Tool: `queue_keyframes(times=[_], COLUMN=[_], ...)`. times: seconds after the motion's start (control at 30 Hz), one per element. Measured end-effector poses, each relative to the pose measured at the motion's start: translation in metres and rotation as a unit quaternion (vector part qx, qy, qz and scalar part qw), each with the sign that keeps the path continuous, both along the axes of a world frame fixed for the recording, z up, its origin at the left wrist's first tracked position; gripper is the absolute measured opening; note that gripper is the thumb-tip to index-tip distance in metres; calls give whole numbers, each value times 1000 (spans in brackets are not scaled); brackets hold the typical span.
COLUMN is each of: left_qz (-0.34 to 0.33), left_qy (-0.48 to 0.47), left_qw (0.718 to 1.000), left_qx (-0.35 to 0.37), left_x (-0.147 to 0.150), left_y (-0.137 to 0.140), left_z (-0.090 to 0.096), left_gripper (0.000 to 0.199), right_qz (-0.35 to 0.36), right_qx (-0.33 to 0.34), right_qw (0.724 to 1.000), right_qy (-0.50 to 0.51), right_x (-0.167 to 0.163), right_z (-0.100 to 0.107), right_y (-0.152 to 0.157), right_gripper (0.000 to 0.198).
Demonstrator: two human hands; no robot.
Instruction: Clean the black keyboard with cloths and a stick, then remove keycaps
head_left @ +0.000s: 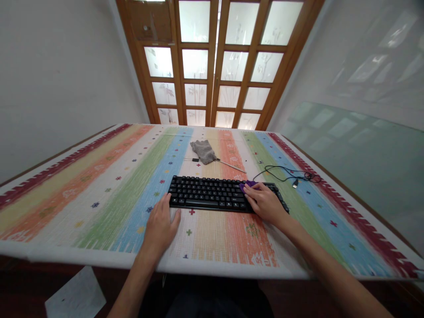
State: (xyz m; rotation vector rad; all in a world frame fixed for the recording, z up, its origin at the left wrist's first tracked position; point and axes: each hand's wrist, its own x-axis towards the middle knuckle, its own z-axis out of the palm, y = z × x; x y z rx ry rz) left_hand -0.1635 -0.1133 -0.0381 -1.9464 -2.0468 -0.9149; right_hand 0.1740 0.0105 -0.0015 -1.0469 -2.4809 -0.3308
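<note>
A black keyboard (207,192) lies on the patterned tablecloth in front of me. My left hand (161,224) rests at its left end, fingers stretched out against the corner and thumb apart on the cloth. Over the right part of the keys, my right hand (264,203) presses a purple cloth (249,184) between its fingers; the keys under that hand are hidden. The keyboard's black cable (281,168) runs from the back right and lies in loops, with its USB plug (295,183) on the tablecloth.
Beyond the keyboard lies a grey knitted piece (204,151) with a thin needle (232,166) pointing right and a small black object (195,160) at its left. The striped tablecloth (132,190) covers the table. A glass panel (357,163) leans at the right wall.
</note>
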Motion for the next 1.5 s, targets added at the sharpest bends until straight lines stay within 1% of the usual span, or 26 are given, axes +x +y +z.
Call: queue_keyframes(times=[0.23, 0.5, 0.77, 1.03, 1.17, 1.3, 1.5], left_qz=[-4, -5, -4, -1, 0, -6, 2], left_qy=[-2, -1, -2, -6, -15, -22, -24], left_qw=[1000, 1000, 1000, 1000, 1000, 1000, 1000], left_qx=[2, 0, -4, -11, -11, -12, -19], left_x=[0, -1, 0, 1, 2, 3, 4], left_y=[0, 0, -1, -2, -3, -3, -3], left_z=[2, 0, 0, 1, 2, 3, 3], left_gripper=[49, 50, 50, 50, 51, 52, 50], right_qz=[9, 23, -9, -24, -36, -63, -82], right_qx=[-9, -59, -26, -25, -17, -7, -2], right_qw=[1000, 996, 997, 998, 999, 998, 996], right_qy=[25, 68, 73, 45, 29, 15, -46], right_x=[6, 13, 9, 10, 9, 7, 6], right_z=[-4, -3, -9, -9, -8, -6, 0], right_y=[-11, -7, -3, 10, 8, 4, -2], right_gripper=[33, 31, 33, 30, 29, 28, 29])
